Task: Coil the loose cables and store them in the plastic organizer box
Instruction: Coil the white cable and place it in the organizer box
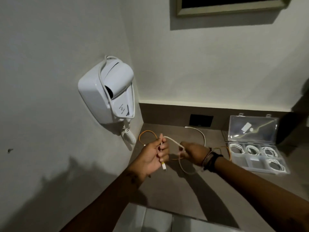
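A white cable [173, 141] stretches between both hands above the grey counter [167, 190]. My left hand [154, 156] pinches it near its plug end, which hangs below the fingers. My right hand [192, 152] grips the same cable a little to the right, and a loop droops beneath it. An orange cable [148, 132] lies on the counter behind the hands, running under them toward the right. Another stretch of white cable [199, 132] lies further back. The clear plastic organizer box [247, 162] sits open at the right, with several coiled white cables in its compartments.
A white wall-mounted hair dryer [108, 91] with a curly cord hangs on the left wall, close to the counter corner. A dark socket plate [201, 120] sits in the backsplash. The box lid [252, 128] leans against the back wall. A mirror frame [230, 7] is above.
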A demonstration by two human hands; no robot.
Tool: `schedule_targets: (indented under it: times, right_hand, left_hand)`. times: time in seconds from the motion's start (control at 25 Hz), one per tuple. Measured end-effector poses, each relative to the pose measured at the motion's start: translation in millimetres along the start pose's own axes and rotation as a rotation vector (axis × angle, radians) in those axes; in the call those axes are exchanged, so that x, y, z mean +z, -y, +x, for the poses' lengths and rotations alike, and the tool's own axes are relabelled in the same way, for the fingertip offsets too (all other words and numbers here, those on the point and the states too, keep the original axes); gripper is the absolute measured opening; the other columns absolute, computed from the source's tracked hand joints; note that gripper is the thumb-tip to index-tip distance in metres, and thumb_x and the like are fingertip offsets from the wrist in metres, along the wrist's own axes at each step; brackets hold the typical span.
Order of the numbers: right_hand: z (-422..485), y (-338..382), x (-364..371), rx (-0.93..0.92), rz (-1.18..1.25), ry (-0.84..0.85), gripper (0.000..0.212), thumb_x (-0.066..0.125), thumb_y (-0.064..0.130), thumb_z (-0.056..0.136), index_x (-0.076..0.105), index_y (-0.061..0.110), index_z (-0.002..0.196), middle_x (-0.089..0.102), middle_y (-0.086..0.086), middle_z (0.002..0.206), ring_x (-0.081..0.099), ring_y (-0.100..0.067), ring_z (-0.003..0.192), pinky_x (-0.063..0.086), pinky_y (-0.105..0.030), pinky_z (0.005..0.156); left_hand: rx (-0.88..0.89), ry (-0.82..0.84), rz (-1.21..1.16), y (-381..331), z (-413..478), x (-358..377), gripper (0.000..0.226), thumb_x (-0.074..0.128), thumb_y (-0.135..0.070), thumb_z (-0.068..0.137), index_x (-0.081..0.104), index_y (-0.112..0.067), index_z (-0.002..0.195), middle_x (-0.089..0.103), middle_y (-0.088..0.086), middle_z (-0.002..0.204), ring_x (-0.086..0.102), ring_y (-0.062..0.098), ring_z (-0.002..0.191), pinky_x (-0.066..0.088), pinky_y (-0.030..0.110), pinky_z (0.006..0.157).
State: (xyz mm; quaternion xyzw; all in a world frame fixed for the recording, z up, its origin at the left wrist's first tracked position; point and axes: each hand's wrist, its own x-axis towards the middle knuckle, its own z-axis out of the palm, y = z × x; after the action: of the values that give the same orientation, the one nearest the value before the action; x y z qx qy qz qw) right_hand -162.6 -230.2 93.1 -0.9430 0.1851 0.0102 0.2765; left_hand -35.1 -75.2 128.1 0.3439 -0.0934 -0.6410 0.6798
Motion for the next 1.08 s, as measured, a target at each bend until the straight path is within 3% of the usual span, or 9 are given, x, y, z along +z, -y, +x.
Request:
schedule_targets:
  times: [0.12,0.24,0.36,0.44,0.6,0.72,0.88,0.96,1.08]
  right_hand:
    - [-27.7,28.0,27.7,-0.009,-0.217,0.145,0.034,0.045,0.026,0.097,0.046,0.012,0.128,0.061,-0.018,0.122,0.062,-0.037,0.107,0.053,-0.044,0.087]
    - [-53.9,56.2,25.6,-0.109,-0.282,0.091,0.023,0.039,0.024,0.097,0.052,0.014,0.114,0.067,-0.015,0.11,0.064,-0.039,0.099,0.054,-0.045,0.077]
    - [-66.9,65.2,-20.2,-0.136,-0.333,-0.172,0.026,0.034,0.028,0.096,0.056,0.019,0.105,0.068,-0.008,0.1,0.065,-0.033,0.09,0.049,-0.04,0.066]
    - [-64.2,58.4,-55.0,-0.144,-0.416,-0.326,0.024,0.039,0.032,0.096,0.061,0.021,0.098,0.068,-0.006,0.094,0.066,-0.032,0.083,0.046,-0.037,0.057]
    - [-49.0,35.5,-100.5,-0.243,-0.294,-0.372,0.029,0.05,0.036,0.097,0.067,0.013,0.103,0.066,-0.012,0.091,0.064,-0.033,0.08,0.042,-0.034,0.059]
    - [-45.4,36.3,-76.4,-0.207,-0.143,-0.362,0.03,0.046,0.03,0.1,0.064,0.013,0.117,0.07,-0.015,0.102,0.065,-0.032,0.093,0.049,-0.039,0.073]
    - [-62.6,55.7,-0.8,-0.075,-0.104,-0.069,0.028,0.041,0.029,0.101,0.06,0.01,0.105,0.068,-0.018,0.105,0.062,-0.039,0.096,0.049,-0.043,0.079]
    - [-77.6,75.3,7.9,-0.159,-0.146,0.042,0.028,0.038,0.032,0.1,0.057,0.012,0.105,0.067,-0.018,0.105,0.061,-0.039,0.094,0.049,-0.044,0.077]
    - [-77.2,80.9,-35.0,-0.197,-0.208,-0.26,0.025,0.04,0.037,0.1,0.057,0.02,0.104,0.07,-0.012,0.097,0.064,-0.035,0.085,0.051,-0.041,0.068]
  left_hand:
    - [0.264,-0.223,-0.049,-9.3,21.8,23.5,0.025,0.036,-0.018,0.104,0.053,-0.013,0.086,0.068,0.002,0.065,0.064,0.012,0.052,0.053,0.024,0.049]
    - [0.38,-0.322,0.319,-13.3,32.7,36.1,0.023,0.036,-0.004,0.103,0.054,-0.009,0.088,0.069,0.013,0.083,0.072,0.019,0.067,0.055,0.033,0.069]
    - [0.294,-0.225,0.886,-0.5,21.1,32.2,0.024,0.038,0.002,0.1,0.052,-0.007,0.082,0.061,0.012,0.073,0.062,0.021,0.058,0.05,0.029,0.057]
    - [0.213,-0.084,1.012,4.9,8.8,32.7,0.023,0.038,-0.003,0.102,0.053,-0.006,0.084,0.056,0.006,0.061,0.053,0.015,0.046,0.044,0.023,0.047]
    - [0.099,0.004,0.766,-6.9,-15.3,53.4,0.043,0.032,-0.039,0.105,0.053,-0.014,0.076,0.032,-0.001,0.052,0.026,0.008,0.035,0.021,0.02,0.036]
    - [0.129,0.101,0.628,-9.9,-24.3,73.2,0.038,0.039,-0.041,0.103,0.049,-0.018,0.075,0.031,-0.004,0.051,0.026,0.007,0.035,0.02,0.021,0.036]
    - [0.445,-0.27,0.228,-25.8,1.4,71.1,0.033,0.036,-0.026,0.105,0.048,-0.012,0.077,0.06,0.001,0.056,0.06,0.015,0.046,0.049,0.025,0.047]
    - [0.508,-0.363,0.352,-25.1,11.1,61.4,0.033,0.034,-0.018,0.105,0.049,-0.011,0.077,0.069,0.009,0.069,0.069,0.02,0.06,0.054,0.031,0.062]
    - [0.469,-0.334,0.87,10.7,7.0,40.1,0.033,0.04,-0.02,0.104,0.058,-0.016,0.077,0.057,0.004,0.063,0.057,0.012,0.048,0.048,0.026,0.048]
